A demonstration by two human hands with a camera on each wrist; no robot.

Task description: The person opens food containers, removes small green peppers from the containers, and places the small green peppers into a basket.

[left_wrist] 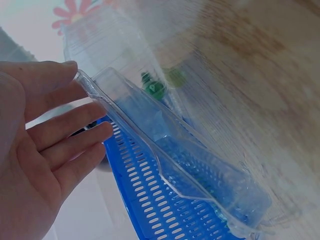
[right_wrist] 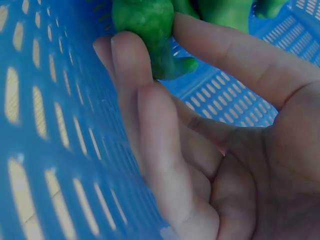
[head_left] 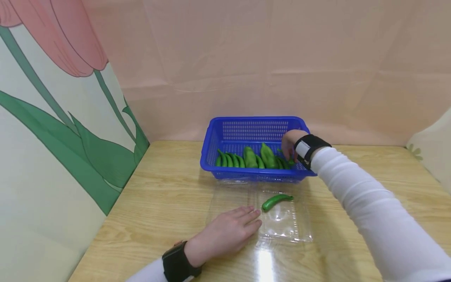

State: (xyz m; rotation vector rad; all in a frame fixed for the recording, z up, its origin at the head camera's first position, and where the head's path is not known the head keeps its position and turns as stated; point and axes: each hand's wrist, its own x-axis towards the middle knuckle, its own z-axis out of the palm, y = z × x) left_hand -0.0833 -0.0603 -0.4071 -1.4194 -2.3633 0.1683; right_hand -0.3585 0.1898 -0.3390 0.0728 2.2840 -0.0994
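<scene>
Right hand [head_left: 290, 145] inside basket [head_left: 225, 131], thumb + fingers pinching a pepper [right_wrist: 150, 25] w/ others. Left hand [head_left: 225, 235] flat, fingers straight, steadying clear tray [head_left: 285, 227] in front of basket; one pepper [head_left: 276, 201] in tray.

No words, labels, brand marks, numbers or signs can be read in any of the three views. The blue basket [head_left: 253, 133], the clear plastic tray [head_left: 282, 219] and the black wrist straps all show plain, unlettered surfaces. The panel along the left edge of the tabletop [head_left: 158, 196] carries only a painted tulip, with no lettering on it.
</scene>
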